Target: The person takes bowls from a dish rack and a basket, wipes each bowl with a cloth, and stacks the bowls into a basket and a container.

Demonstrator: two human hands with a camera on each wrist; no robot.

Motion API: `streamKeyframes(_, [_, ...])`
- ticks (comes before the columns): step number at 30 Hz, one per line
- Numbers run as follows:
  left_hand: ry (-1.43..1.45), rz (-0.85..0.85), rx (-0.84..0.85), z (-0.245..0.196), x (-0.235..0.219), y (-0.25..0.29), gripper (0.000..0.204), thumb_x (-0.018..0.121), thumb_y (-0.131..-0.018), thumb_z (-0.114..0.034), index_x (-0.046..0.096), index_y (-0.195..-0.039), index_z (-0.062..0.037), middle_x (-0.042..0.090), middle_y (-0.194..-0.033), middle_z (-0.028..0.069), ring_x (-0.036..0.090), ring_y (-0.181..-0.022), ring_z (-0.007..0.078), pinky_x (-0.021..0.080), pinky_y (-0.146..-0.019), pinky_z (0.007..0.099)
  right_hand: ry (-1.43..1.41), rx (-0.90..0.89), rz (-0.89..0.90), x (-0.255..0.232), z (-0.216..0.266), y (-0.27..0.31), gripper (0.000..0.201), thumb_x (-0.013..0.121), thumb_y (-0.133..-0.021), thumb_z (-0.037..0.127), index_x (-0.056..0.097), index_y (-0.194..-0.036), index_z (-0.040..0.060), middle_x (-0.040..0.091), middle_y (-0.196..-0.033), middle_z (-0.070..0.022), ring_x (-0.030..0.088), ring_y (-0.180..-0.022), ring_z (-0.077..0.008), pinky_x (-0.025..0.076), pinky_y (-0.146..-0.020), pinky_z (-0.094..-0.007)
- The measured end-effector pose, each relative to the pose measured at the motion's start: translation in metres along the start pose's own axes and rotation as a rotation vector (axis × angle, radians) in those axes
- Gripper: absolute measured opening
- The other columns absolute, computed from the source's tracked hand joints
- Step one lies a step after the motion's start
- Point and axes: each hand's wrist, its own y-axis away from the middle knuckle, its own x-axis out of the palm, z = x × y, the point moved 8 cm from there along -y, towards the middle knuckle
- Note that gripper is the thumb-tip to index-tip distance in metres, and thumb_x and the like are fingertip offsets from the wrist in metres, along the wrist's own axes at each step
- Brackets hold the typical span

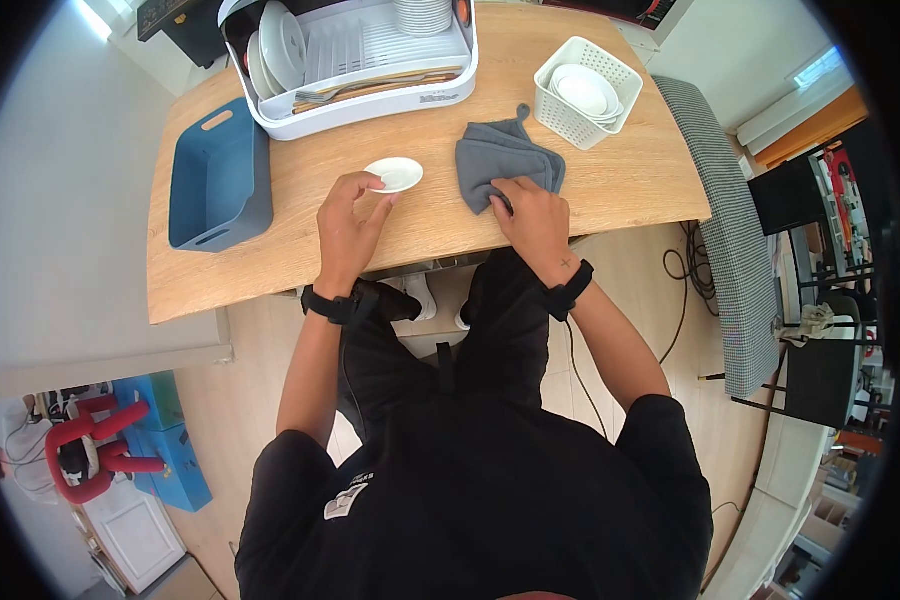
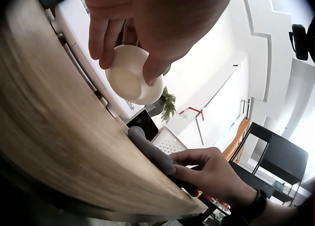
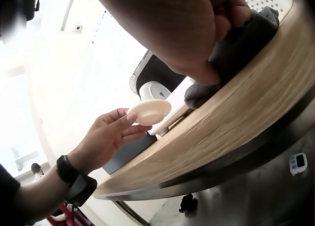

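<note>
My left hand pinches a small white dish by its rim, thumb on one side and fingers on the other. The dish is held above the table, its underside showing in the left wrist view. At the right, a folded dark grey cloth with a hanging loop lies on the wood. My right hand grips the near edge of that cloth between thumb and curled fingers. In the right wrist view the cloth bunches under the fingers.
A white dish rack with plates, stacked dishes and chopsticks stands at the back. The blue bin is at the left. A white perforated basket holding several small white dishes sits back right. The table's front edge runs near my body.
</note>
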Motion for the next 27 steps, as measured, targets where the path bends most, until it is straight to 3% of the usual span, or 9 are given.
streamKeyframes(8, [-0.010, -0.064, -0.009, 0.008, -0.001, 0.015, 0.033, 0.087, -0.074, -0.008, 0.066, -0.098, -0.0042, 0.067, -0.107, 0.0117, 0.066, -0.100, 0.0269, 0.054, -0.085, 0.0352, -0.010, -0.031, -0.016, -0.003, 0.003, -0.001, 0.019, 0.073, -0.086, 0.018, 0.075, -0.103, 0.0103, 0.071, -0.090, -0.0088, 0.069, -0.074, -0.0333, 0.054, -0.065, -0.0433])
streamKeyframes(13, [0.026, -0.050, -0.080, 0.010, -0.002, 0.014, 0.056, 0.089, -0.071, -0.009, 0.062, -0.120, -0.0057, 0.059, -0.127, 0.0137, 0.063, -0.109, 0.0296, 0.056, -0.093, 0.0375, 0.024, -0.032, 0.007, -0.001, 0.004, -0.011, 0.019, 0.074, -0.085, 0.019, 0.076, -0.103, 0.0111, 0.071, -0.090, -0.0094, 0.068, -0.076, -0.0333, 0.054, -0.066, -0.0433])
streamKeyframes(17, [0.014, -0.045, -0.054, 0.008, -0.001, 0.017, 0.065, 0.089, -0.070, -0.011, 0.060, -0.128, -0.0061, 0.054, -0.133, 0.0145, 0.061, -0.114, 0.0312, 0.056, -0.096, 0.0390, -0.018, -0.019, -0.004, 0.001, 0.005, -0.020, 0.019, 0.074, -0.084, 0.020, 0.077, -0.101, 0.0119, 0.073, -0.090, -0.0095, 0.069, -0.079, -0.0327, 0.054, -0.068, -0.0427])
streamKeyframes(19, [-0.075, -0.007, -0.065, 0.010, 0.002, 0.019, 0.073, 0.090, -0.070, -0.017, 0.057, -0.134, -0.0078, 0.052, -0.137, 0.0153, 0.057, -0.123, 0.0328, 0.050, -0.102, 0.0428, -0.031, -0.016, -0.002, 0.001, 0.008, -0.025, 0.019, 0.075, -0.084, 0.020, 0.077, -0.101, 0.0121, 0.074, -0.091, -0.0097, 0.070, -0.080, -0.0324, 0.055, -0.069, -0.0422])
streamKeyframes(23, [-0.139, -0.039, -0.032, 0.011, 0.003, 0.019, 0.072, 0.089, -0.069, -0.018, 0.056, -0.133, -0.0054, 0.057, -0.133, 0.0182, 0.055, -0.124, 0.0370, 0.046, -0.104, 0.0455, -0.054, -0.013, 0.031, 0.006, 0.019, -0.032, 0.020, 0.075, -0.084, 0.022, 0.079, -0.101, 0.0124, 0.076, -0.098, -0.0103, 0.072, -0.083, -0.0319, 0.057, -0.072, -0.0390])
streamKeyframes(25, [-0.162, 0.021, -0.074, 0.019, 0.009, 0.020, 0.082, 0.090, -0.070, -0.028, 0.053, -0.140, -0.0082, 0.049, -0.146, 0.0187, 0.048, -0.133, 0.0354, 0.036, -0.111, 0.0466, -0.065, -0.026, 0.026, 0.008, 0.025, -0.034, 0.020, 0.075, -0.084, 0.022, 0.079, -0.101, 0.0124, 0.076, -0.097, -0.0100, 0.072, -0.082, -0.0317, 0.057, -0.071, -0.0389])
streamKeyframes(27, [-0.197, 0.003, -0.058, 0.019, 0.009, 0.021, 0.082, 0.090, -0.071, -0.029, 0.052, -0.140, -0.0071, 0.049, -0.146, 0.0195, 0.048, -0.132, 0.0361, 0.037, -0.111, 0.0468, -0.082, -0.044, 0.033, 0.012, 0.031, -0.036, 0.020, 0.075, -0.084, 0.023, 0.079, -0.101, 0.0124, 0.076, -0.098, -0.0098, 0.072, -0.082, -0.0313, 0.057, -0.071, -0.0388])
